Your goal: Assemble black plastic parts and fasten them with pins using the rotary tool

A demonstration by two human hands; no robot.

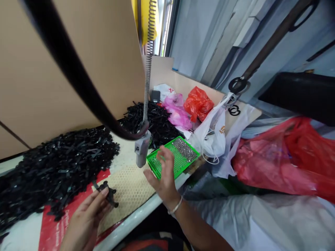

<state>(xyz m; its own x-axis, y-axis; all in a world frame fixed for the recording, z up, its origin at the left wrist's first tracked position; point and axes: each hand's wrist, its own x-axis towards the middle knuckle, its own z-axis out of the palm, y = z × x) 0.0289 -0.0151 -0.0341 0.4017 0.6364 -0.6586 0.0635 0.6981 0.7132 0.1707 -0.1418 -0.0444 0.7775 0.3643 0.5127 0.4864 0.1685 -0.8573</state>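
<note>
My left hand (pixel 89 212) is closed on several small black plastic parts (pixel 111 197), pinched between thumb and fingers above a honeycomb-patterned mat (pixel 131 179). Bare of anything I can make out, my right hand (pixel 164 176) is open, its thumb and fingers apart, over the near side of a green perforated tray (pixel 180 170). Small shiny metal pieces (pixel 184 150) fill the tray's far right part. Between and beyond my hands hangs a grey power screwdriver (pixel 142 151), upright on a coil spring (pixel 148 69); neither hand touches it.
A large heap of black parts (pixel 65 164) covers the left of the table, with another black heap (pixel 154 120) behind the screwdriver. A thick black hose (pixel 78 76) crosses the view. Red (pixel 197 103), pink (pixel 179 113) and white plastic bags (pixel 211 136) lie at the back right.
</note>
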